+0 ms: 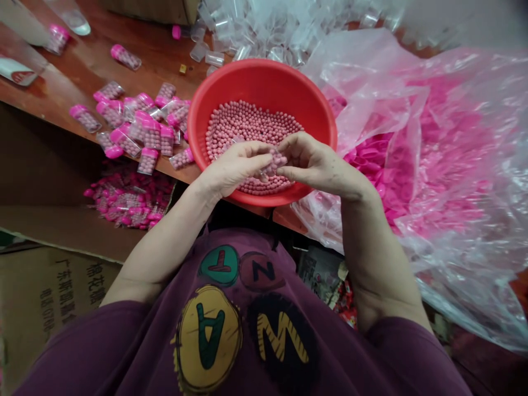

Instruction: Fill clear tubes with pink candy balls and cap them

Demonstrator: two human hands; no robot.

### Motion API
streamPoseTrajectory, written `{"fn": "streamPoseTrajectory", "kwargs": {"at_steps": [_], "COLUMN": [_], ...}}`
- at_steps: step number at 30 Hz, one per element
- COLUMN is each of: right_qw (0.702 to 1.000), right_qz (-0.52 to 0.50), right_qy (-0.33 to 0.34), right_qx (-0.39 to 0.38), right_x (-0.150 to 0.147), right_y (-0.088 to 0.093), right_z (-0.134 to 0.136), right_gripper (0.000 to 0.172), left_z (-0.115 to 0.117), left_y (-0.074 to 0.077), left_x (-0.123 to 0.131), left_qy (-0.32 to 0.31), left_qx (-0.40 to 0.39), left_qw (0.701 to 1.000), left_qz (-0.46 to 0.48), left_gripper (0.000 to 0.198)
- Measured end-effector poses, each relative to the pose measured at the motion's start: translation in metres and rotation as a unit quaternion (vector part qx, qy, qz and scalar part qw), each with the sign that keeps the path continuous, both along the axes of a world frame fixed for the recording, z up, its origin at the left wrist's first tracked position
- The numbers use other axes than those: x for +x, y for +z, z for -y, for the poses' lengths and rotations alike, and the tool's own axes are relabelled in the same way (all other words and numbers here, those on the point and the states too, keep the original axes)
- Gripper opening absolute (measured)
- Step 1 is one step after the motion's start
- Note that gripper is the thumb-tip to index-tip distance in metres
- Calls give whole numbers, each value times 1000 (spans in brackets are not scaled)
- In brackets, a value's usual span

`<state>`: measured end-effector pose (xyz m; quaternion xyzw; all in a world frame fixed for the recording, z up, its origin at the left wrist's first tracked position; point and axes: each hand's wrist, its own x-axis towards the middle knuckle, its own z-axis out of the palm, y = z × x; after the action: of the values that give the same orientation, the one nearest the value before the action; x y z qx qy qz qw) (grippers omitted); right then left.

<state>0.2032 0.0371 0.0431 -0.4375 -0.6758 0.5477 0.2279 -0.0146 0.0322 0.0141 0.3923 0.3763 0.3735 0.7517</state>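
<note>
Over the near side of a red plastic bowl [264, 71], my left hand [235, 168] is closed around a small clear plastic jar [274, 162] filled with pink balls. Its cap is not visible, and part of the jar is hidden by my fingers. My right hand [319, 165] curls in from the other side, thumb and fingertips at the jar's right end, touching the balls there. Beneath both hands lies a broad layer of loose pink balls [251, 122] in the bowl. A bit of clear plastic shows behind my left fingers, too unclear to name.
Several filled jars with pink caps [150, 132] lie left of the bowl; more fill a cardboard box [49, 214] below the table edge. Clear empty jars [247, 30] are heaped behind. A large clear bag of pink caps [437, 159] spreads at right.
</note>
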Motion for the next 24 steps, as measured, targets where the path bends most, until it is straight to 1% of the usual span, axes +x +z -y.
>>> {"fn": "streamPoseTrajectory", "kwargs": {"at_steps": [3,5,7,9,11,12,14,15,16,17,18,20,22,23,24], "right_qw": [1000,999,998,995,992,991,983,974,962,948,933,894,854,842,834], "right_qz": [-5,-16,-38,-44,-10,24,108,145,171,183,184,174,202,234,278], "right_qy": [18,18,-21,-83,-123,-123,-91,-81,-86,-111,-158,-276,-374,-398,-403], "right_qx": [-19,-34,-48,-38,6,39,115,156,196,233,267,307,301,278,253], "right_x": [4,9,13,13,8,4,-4,-5,-3,3,13,44,78,92,103], "right_y": [1,-6,-16,-27,-35,-37,-38,-38,-38,-39,-41,-46,-51,-53,-55], "right_z": [-1,-3,-3,0,4,7,12,16,19,22,26,35,43,46,49], "right_gripper": [43,44,45,41,30,25,26,28,29,29,28,25,24,24,22], "left_z": [1,0,-2,-4,-5,-6,-5,-4,-2,-1,1,4,7,7,7], "left_y": [-4,-7,-9,-11,-12,-12,-12,-11,-10,-9,-8,-6,-5,-4,-3], "left_x": [1,0,0,0,2,4,10,13,16,19,21,25,27,28,29], "left_qy": [-23,-25,-12,17,45,57,74,80,87,91,94,95,87,79,67], "left_qx": [10,-7,-32,-52,-63,-63,-61,-63,-68,-77,-87,-104,-110,-107,-103], "left_qw": [1000,1000,999,998,997,996,995,994,992,990,988,986,986,987,988], "left_qz": [0,4,9,12,17,22,39,50,61,73,82,93,93,91,90], "left_gripper": [10,11,10,10,9,9,9,9,8,8,7,6,6,8,10]}}
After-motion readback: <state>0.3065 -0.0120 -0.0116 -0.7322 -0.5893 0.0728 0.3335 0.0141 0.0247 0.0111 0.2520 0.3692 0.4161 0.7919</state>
